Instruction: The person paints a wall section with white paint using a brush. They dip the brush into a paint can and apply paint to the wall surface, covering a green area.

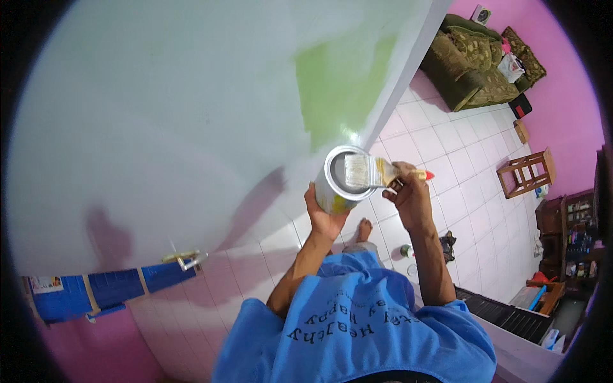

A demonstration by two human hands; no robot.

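Observation:
My left hand [324, 218] grips a paint can [327, 195] from below and tilts its open mouth up towards me. Grey-looking paint shows inside the rim. My right hand [413, 198] holds a flat paintbrush [378, 172] by its handle, which ends in a red tip. The white-coated bristles lie across the can's mouth; whether they touch the rim or paint I cannot tell. Beyond the can stands a pale grey-white door [158, 119] with a metal lever handle [191, 261]. A light green patch [342, 86] shows on it near its edge.
White floor tiles [459, 182] run around my bare foot [364, 230]. A small can [407, 251] and a dark plastic bag [448, 245] stand on the floor beside me. Farther right are a wooden stool [524, 174], a patterned sofa [479, 67] and a dark wood cabinet [550, 234].

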